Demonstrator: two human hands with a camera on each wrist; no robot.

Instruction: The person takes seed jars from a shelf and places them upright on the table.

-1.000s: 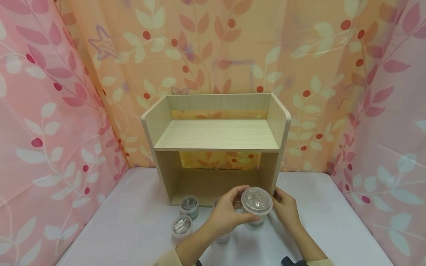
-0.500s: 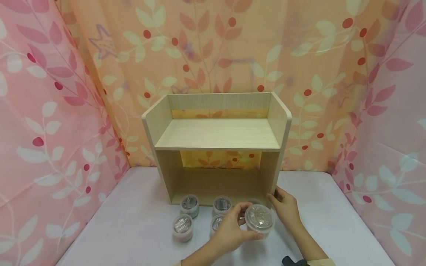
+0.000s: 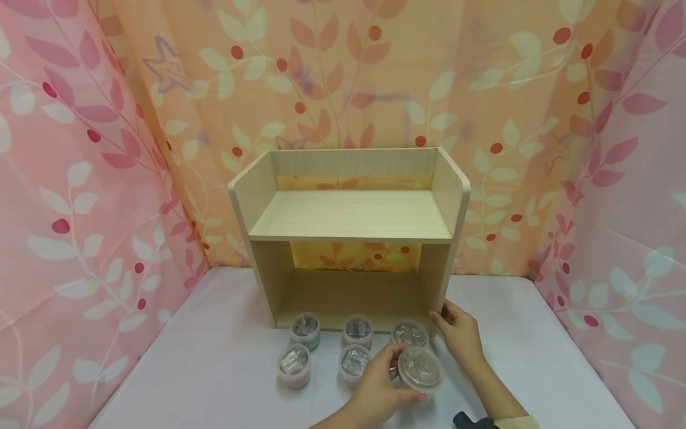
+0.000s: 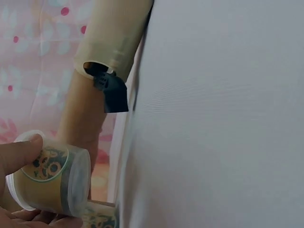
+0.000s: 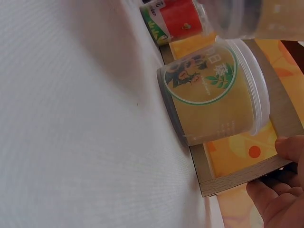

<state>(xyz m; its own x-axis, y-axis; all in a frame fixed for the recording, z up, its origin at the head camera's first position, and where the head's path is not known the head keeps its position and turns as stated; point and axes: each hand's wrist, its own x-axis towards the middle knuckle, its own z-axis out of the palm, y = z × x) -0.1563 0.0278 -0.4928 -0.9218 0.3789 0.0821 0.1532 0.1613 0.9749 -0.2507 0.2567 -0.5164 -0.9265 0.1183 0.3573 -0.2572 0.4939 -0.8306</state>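
My left hand (image 3: 382, 381) grips a clear lidded plastic tub (image 3: 420, 370), thumb on the near side and fingers round the far side. A printed round label shows on this tub (image 4: 51, 175) in the left wrist view. Just behind it another lidded tub (image 3: 409, 332) stands on the table before the shelf's right end. My right hand (image 3: 458, 330) holds the lower front edge of the right side panel (image 3: 449, 274) of a pale wooden shelf (image 3: 351, 238). In the right wrist view the thumb lies on one side of that panel, with the fingers on the other.
More lidded tubs stand along the shelf front: two at left, a back one (image 3: 305, 330) and a front one (image 3: 293, 366), and two in the middle, back (image 3: 357, 329) and front (image 3: 354, 362). White cloth (image 3: 203, 369) covers the table. Patterned curtains (image 3: 343, 71) hang round it.
My left hand has brought the held tub toward me and down, away from the shelf. The tubs behind it now show. My right hand has stayed at the panel, its thumb now on the front edge.
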